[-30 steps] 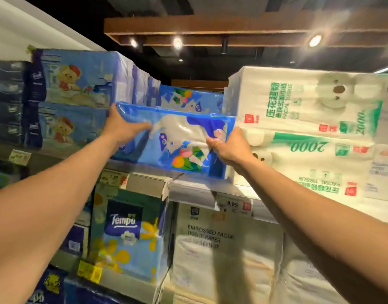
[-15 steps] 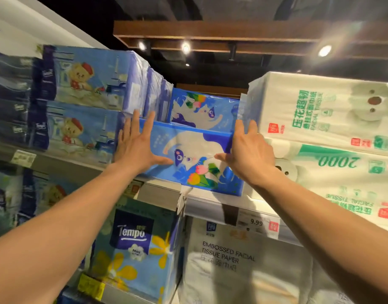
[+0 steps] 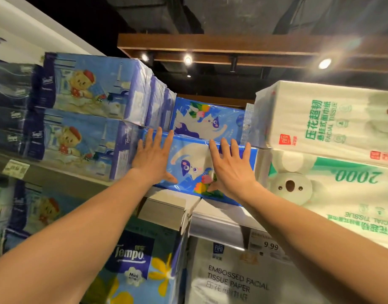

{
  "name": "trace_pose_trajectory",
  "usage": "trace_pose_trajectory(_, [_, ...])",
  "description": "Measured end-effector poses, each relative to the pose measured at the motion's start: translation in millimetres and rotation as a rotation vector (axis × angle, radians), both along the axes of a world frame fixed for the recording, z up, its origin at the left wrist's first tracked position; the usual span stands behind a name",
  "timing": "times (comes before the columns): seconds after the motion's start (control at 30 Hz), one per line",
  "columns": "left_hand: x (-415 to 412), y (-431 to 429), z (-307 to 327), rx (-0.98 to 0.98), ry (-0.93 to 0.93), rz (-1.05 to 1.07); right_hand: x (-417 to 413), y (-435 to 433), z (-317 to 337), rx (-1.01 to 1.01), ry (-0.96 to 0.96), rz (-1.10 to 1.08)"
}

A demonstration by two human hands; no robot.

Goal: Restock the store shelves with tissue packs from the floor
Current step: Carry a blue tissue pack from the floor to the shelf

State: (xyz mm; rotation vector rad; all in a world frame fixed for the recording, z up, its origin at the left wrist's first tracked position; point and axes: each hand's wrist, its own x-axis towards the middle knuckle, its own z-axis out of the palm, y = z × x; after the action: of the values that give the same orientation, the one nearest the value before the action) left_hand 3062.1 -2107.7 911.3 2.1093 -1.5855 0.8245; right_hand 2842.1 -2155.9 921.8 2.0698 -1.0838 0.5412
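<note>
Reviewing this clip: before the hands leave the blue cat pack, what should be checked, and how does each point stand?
1. Left hand and right hand flat on the front of the blue cat pack: ok.
2. Pack in the gap between the bear packs and the white koala packs: ok.
3. Pack fully back from the shelf edge: cannot tell; its underside is hidden.
4. Depth left behind it: cannot tell; a second cat pack shows above and behind.
5. Neighbouring stacks upright: ok.
</note>
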Motion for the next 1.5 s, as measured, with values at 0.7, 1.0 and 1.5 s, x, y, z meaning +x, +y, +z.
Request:
trace_pose_trajectory(0.7, [6,-61,14,0.09,-0.035,0.017,19,-75,19,0.161,0.084,-0.073])
trace_pose_trajectory(1.0, [-2,-24,26,0.095,0.005,-0.011,-3,-31,26,0.177,0.117,0.113])
trace_pose_trajectory(1.5, [-82,206,5,0.255,-0.072,-0.269,-102,185,-7,0.268,-0.016,0.008])
